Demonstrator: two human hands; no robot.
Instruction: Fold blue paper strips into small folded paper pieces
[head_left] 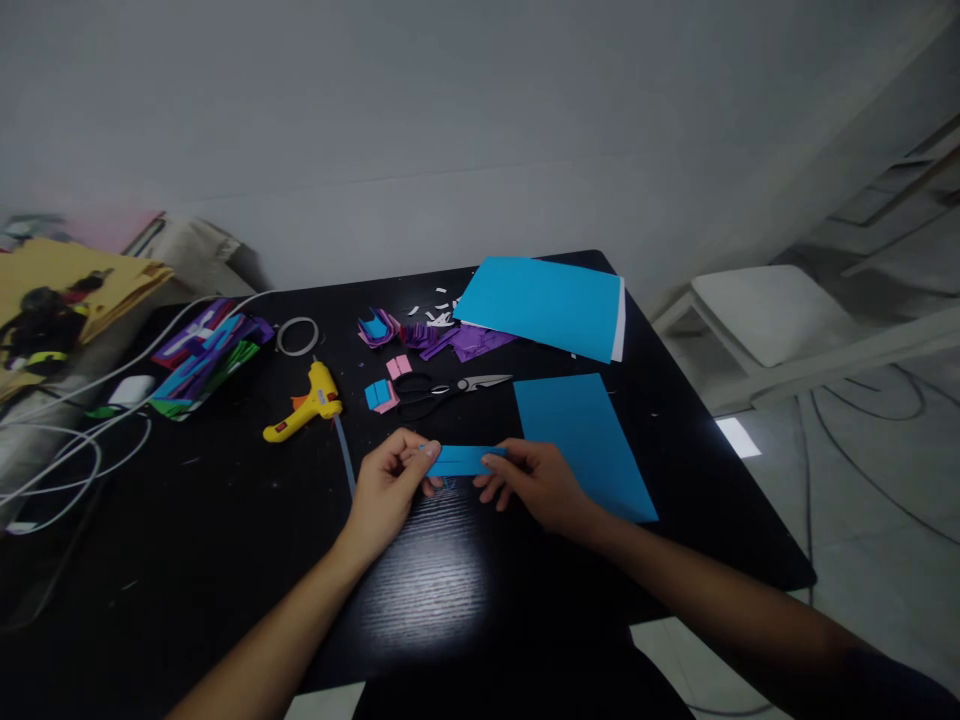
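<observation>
A narrow blue paper strip (463,461) is stretched level between my two hands, above the black table. My left hand (391,478) pinches its left end between thumb and fingers. The right end is gripped by my right hand (536,480), thumb on top. Just beyond the strip lie black-handled scissors (480,382), closed, pointing right. Small folded blue and pink pieces (381,395) rest left of the scissors. To the right, a blue sheet (581,435) lies flat, partly behind my right hand.
A yellow glue gun (315,402) and a tape ring (298,337) lie to the left. Blue and white sheets (544,300), purple pieces (480,342) and white scraps are at the back. Folded coloured paper (206,355) and white cables (94,440) fill the far left.
</observation>
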